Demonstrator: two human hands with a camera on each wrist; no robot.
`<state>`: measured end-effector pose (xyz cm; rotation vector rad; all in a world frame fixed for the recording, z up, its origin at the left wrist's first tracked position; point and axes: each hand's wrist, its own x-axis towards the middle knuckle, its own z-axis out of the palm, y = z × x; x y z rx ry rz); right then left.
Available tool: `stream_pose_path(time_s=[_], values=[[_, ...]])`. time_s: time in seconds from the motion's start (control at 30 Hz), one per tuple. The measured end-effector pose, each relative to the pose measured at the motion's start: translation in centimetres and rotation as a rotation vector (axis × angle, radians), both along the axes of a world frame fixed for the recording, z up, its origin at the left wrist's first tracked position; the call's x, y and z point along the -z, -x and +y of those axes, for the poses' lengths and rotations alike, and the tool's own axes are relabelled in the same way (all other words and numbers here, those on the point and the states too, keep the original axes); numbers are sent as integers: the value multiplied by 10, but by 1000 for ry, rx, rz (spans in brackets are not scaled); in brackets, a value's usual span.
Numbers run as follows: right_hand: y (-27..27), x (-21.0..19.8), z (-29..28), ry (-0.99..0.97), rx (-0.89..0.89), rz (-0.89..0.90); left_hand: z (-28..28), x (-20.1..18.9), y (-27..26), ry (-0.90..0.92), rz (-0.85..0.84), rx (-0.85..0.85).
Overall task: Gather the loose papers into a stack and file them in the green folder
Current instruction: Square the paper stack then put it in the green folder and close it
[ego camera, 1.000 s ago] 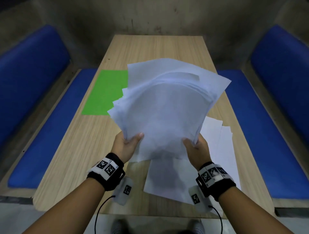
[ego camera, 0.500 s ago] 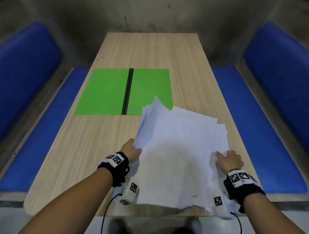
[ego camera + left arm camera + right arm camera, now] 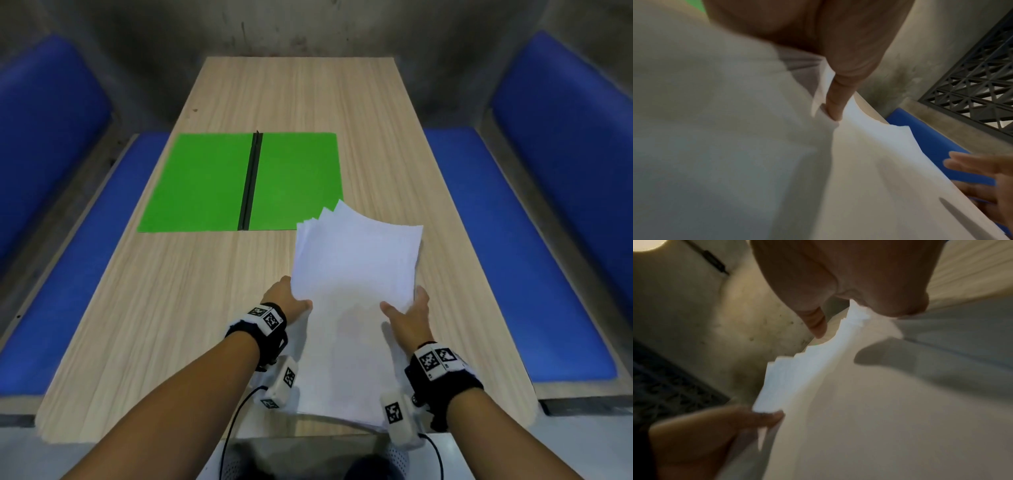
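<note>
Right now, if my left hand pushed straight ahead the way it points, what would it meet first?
Your left hand grips the paper stack, so that travels with it. Past that, probably the green folder, near its right front corner, though it could slip just beside it onto bare table.

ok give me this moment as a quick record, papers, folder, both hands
paper stack: between both hands, near end of the wooden table, far corners fanned, not squared
green folder: open flat on the table, black spine strip, no sheets inside
left hand: pinches stack's left edge, thumb on top
right hand: against stack's right edge, fingers straight
filed: not yet
</note>
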<state>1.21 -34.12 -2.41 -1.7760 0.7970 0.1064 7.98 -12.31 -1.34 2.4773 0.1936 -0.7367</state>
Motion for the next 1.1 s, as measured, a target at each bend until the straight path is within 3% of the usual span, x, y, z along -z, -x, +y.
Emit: stream_pose_path(time_s=[0.1, 0.23, 0.47, 0.67, 0.8, 0.97, 1.1], values=[[-7, 0, -5, -160, 175, 5, 4, 0, -1, -162, -31, 59], [-14, -4, -6, -175, 142, 119, 5, 0, -1, 156, -26, -40], [-22, -11, -3, 49, -59, 122, 13, -2, 5, 467, -57, -191], [-28, -5, -4, -123, -41, 144, 20, -2, 7, 590, -38, -236], [-30, -4, 4, -60, -125, 137, 19, -4, 6, 542, 61, -229], [-28, -26, 7, 40, -198, -59, 24, -10, 7, 410, -102, -148], [-34, -72, 12, -39, -122, -366, 31, -44, 11, 615, -374, -246]])
